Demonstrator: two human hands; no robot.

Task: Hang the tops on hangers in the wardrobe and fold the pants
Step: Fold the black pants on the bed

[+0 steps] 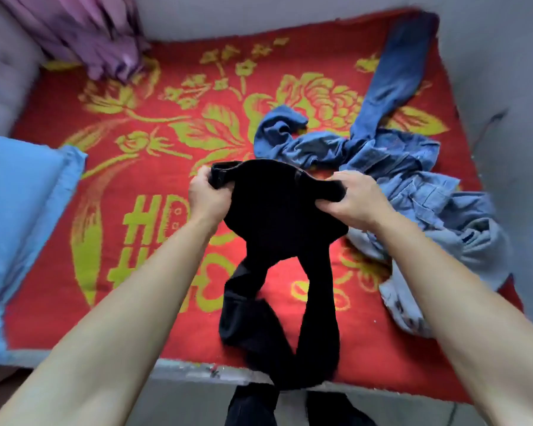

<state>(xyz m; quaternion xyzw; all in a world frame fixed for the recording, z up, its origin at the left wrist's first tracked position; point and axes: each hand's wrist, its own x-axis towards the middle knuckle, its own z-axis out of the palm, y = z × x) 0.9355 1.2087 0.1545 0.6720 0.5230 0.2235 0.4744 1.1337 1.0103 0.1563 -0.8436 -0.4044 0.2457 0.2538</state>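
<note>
A pair of black pants [277, 229] hangs from my two hands above the red bed cover [154, 272]. My left hand [208, 198] grips the left end of the waistband. My right hand [356, 199] grips the right end. The two legs trail down over the bed's front edge. To the right lies a pile of blue denim clothes [406, 167], with one long leg or sleeve stretched toward the far corner. A paler denim garment [462, 238] lies at the pile's near side.
A blue pillow [22, 210] lies at the left edge of the bed. A purple cloth [99, 38] is bunched at the far left corner beside a tufted grey headboard [3, 72]. Grey walls border the far and right sides.
</note>
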